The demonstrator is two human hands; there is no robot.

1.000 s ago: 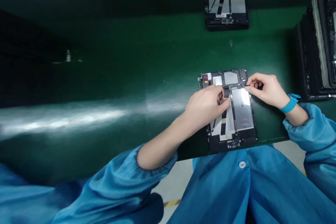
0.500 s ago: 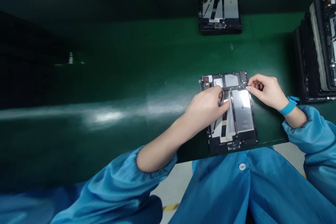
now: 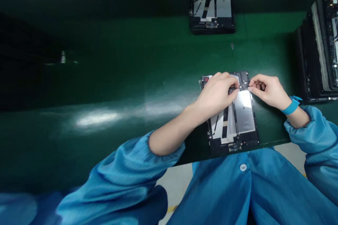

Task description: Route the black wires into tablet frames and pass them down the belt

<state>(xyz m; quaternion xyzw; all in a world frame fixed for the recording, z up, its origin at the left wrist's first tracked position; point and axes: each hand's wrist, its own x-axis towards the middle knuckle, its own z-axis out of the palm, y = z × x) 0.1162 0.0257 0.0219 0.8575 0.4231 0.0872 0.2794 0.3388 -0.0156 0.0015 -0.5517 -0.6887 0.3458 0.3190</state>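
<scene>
An opened tablet lies at the table's front edge, its inner boards, flat cables and silver panels exposed. My left hand reaches over its upper part, thumb and forefinger pinched near the top right of the silver panel. Whatever those fingertips hold, if anything, is too small to make out. At the tablet's upper right edge, my right hand has its thumb and forefinger closed against the corner area. The other fingers of that hand are curled in. A blue strap goes round my right wrist.
Another opened tablet lies on what looks like a stack at the back of the green table. At the right stands a tall stack of tablets. A tiny scrap lies behind the tablet in front of me.
My left hand has moved right and slightly up across the tablet, towards my right hand. My right hand stays at the tablet's edge. The view has shifted slightly.
</scene>
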